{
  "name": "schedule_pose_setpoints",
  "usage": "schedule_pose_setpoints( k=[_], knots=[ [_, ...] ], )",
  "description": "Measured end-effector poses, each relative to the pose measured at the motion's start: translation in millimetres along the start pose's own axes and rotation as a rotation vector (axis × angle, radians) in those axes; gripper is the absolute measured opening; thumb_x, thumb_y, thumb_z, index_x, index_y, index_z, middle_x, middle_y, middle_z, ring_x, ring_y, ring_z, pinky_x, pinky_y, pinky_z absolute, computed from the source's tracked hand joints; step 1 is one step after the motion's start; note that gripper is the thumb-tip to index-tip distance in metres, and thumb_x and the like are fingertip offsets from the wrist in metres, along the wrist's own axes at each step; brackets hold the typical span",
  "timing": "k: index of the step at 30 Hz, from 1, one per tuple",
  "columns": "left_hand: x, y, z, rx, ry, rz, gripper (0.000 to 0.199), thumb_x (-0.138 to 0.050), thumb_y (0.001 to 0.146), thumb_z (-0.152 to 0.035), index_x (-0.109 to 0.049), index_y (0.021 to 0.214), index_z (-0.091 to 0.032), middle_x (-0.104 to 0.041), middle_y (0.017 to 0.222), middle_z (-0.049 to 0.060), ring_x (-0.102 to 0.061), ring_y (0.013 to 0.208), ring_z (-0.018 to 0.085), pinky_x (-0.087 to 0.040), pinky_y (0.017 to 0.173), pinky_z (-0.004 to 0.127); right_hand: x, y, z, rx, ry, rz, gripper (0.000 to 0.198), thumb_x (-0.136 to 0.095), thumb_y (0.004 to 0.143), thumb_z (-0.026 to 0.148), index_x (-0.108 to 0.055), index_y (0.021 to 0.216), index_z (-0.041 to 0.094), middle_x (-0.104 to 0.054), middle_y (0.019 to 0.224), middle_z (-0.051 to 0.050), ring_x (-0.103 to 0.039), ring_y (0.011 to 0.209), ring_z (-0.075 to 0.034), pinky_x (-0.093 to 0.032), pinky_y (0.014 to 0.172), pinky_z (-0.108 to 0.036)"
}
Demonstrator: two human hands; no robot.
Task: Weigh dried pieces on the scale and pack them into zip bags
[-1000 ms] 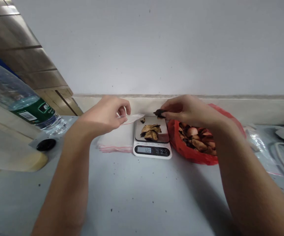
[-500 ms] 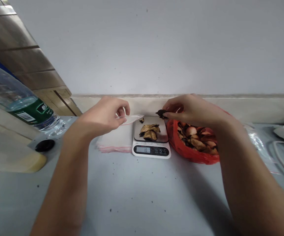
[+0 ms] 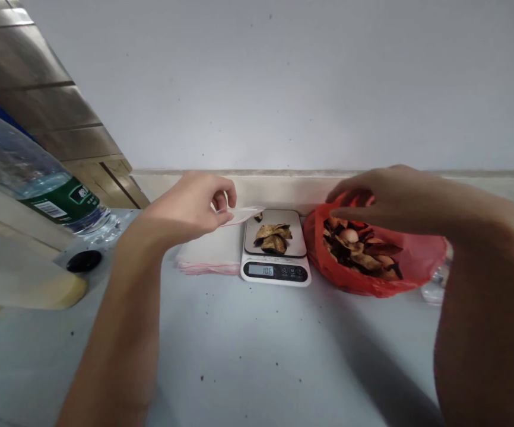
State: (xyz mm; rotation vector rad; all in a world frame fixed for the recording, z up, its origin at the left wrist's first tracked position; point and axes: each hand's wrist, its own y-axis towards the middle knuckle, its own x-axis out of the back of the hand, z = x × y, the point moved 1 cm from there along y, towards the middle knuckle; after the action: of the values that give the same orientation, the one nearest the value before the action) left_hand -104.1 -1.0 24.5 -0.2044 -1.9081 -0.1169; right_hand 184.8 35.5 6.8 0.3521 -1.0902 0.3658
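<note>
A small clear zip bag (image 3: 244, 214) is pinched at its edge between the thumb and fingers of my left hand (image 3: 194, 204). It reaches over the back left of a white digital kitchen scale (image 3: 277, 274), whose display reads about 10.6. Dried brown peel pieces (image 3: 275, 238) lie on the scale plate, with a smaller bit near the back left corner. Above the red plastic bag (image 3: 364, 287) hovers my right hand (image 3: 373, 196), its thumb and fingers apart and nothing visible between them. More dried peel pieces (image 3: 364, 252) fill that bag.
A stack of clear zip bags (image 3: 208, 252) lies left of the scale. Farther left are a tilted water bottle (image 3: 61, 190), a black lid (image 3: 84, 261) and a translucent container (image 3: 25, 276). A white wall (image 3: 284, 89) rises directly behind the table.
My right hand has moved right, from beside the scale to above the red bag, and the dark peel piece is out of its fingers. The display went from about 10.7 to 10.6.
</note>
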Motion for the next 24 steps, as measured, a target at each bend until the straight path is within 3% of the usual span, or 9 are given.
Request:
schedule_pose_setpoints(
  k=[1, 4, 6, 10, 13, 16, 19, 21, 24],
  knots=[
    [-0.4, 0.7, 0.1, -0.004, -0.001, -0.011, 0.008, -0.067, 0.082, -0.030, -0.066, 0.080, -0.022, -0.076, 0.089, 0.002, -0.070, 0.078, 0.020, -0.049, 0.065, 0.029, -2.2, 2.3, 11.2, -0.041, -0.023, -0.002, 0.013, -0.075, 0.085, 0.035, -0.083, 0.087, 0.025, -0.080, 0.079, -0.006, -0.069, 0.060, -0.024, -0.048, 0.052, -0.035],
    [-2.0, 2.8, -0.5, -0.017, -0.016, -0.042, 0.011, -0.067, 0.082, -0.033, -0.065, 0.081, -0.022, -0.077, 0.092, 0.003, -0.071, 0.082, 0.022, -0.051, 0.070, 0.030, -14.8, 10.6, 50.7, 0.090, 0.122, 0.064, 0.027, -0.061, 0.097, 0.034, -0.080, 0.117, 0.028, -0.081, 0.094, -0.003, -0.073, 0.079, -0.022, -0.054, 0.071, -0.032],
    [-3.0, 3.6, -2.1, -0.028, -0.026, -0.060, 0.012, -0.067, 0.081, -0.034, -0.066, 0.080, -0.022, -0.077, 0.091, 0.004, -0.072, 0.086, 0.023, -0.052, 0.074, 0.032, -27.2, 16.0, 68.5, 0.166, 0.184, 0.159, 0.030, -0.055, 0.102, 0.032, -0.078, 0.120, 0.028, -0.081, 0.096, -0.003, -0.072, 0.082, -0.020, -0.052, 0.073, -0.031],
    [-2.4, 2.0, -7.8, -0.066, -0.028, -0.199, 0.008, -0.064, 0.082, -0.028, -0.065, 0.078, -0.022, -0.075, 0.086, 0.002, -0.073, 0.090, 0.024, -0.054, 0.082, 0.033, -47.2, 25.2, 76.9, 0.097, 0.128, 0.175, 0.038, -0.048, 0.106, 0.038, -0.077, 0.089, 0.020, -0.071, 0.073, -0.003, -0.060, 0.065, -0.017, -0.044, 0.064, -0.029],
    [-0.6, -1.9, -10.1, -0.127, -0.073, -0.318, 0.017, -0.063, 0.085, -0.030, -0.071, 0.098, -0.023, -0.077, 0.105, 0.004, -0.072, 0.106, 0.026, -0.055, 0.092, 0.034, -49.7, 28.4, 77.2, -0.065, 0.134, 0.044, 0.027, -0.059, 0.096, 0.025, -0.072, 0.073, 0.017, -0.067, 0.066, -0.003, -0.057, 0.061, -0.016, -0.041, 0.062, -0.031],
    [-2.3, -4.6, -7.8, -0.199, -0.106, -0.172, 0.066, -0.076, 0.079, -0.046, -0.061, 0.142, -0.031, -0.065, 0.148, 0.006, -0.059, 0.140, 0.033, -0.051, 0.108, 0.039, -45.8, 27.8, 80.5, -0.073, 0.290, -0.091, 0.011, -0.067, 0.079, 0.010, -0.074, 0.076, 0.018, -0.073, 0.074, -0.003, -0.064, 0.068, -0.018, -0.046, 0.067, -0.031],
    [-6.6, -4.3, -4.3, -0.247, -0.079, 0.035, 0.118, -0.090, 0.061, -0.060, -0.036, 0.164, -0.038, -0.044, 0.170, 0.008, -0.039, 0.158, 0.042, -0.046, 0.116, 0.045, -43.9, 26.1, 80.0, -0.013, 0.477, -0.077, 0.011, -0.068, 0.077, 0.010, -0.075, 0.078, 0.019, -0.073, 0.074, -0.002, -0.067, 0.070, -0.020, -0.050, 0.066, -0.031],
    [-7.7, -2.9, -3.4, -0.265, -0.084, 0.056, 0.123, -0.090, 0.062, -0.066, -0.032, 0.166, -0.037, -0.040, 0.173, 0.010, -0.036, 0.160, 0.042, -0.045, 0.117, 0.043, -44.1, 25.9, 76.6, 0.068, 0.538, -0.036, 0.007, -0.070, 0.080, 0.015, -0.073, 0.076, 0.020, -0.073, 0.074, -0.002, -0.067, 0.072, -0.020, -0.050, 0.067, -0.032],
    [-5.7, -0.4, -2.2, -0.240, -0.072, 0.034, 0.108, -0.083, 0.070, -0.067, -0.040, 0.162, -0.030, -0.045, 0.169, 0.011, -0.044, 0.155, 0.040, -0.045, 0.116, 0.040, -44.8, 27.3, 68.5, 0.151, 0.555, -0.007, 0.016, -0.071, 0.090, 0.028, -0.071, 0.077, 0.019, -0.075, 0.085, -0.005, -0.068, 0.078, -0.019, -0.051, 0.071, -0.032]
  ],
)
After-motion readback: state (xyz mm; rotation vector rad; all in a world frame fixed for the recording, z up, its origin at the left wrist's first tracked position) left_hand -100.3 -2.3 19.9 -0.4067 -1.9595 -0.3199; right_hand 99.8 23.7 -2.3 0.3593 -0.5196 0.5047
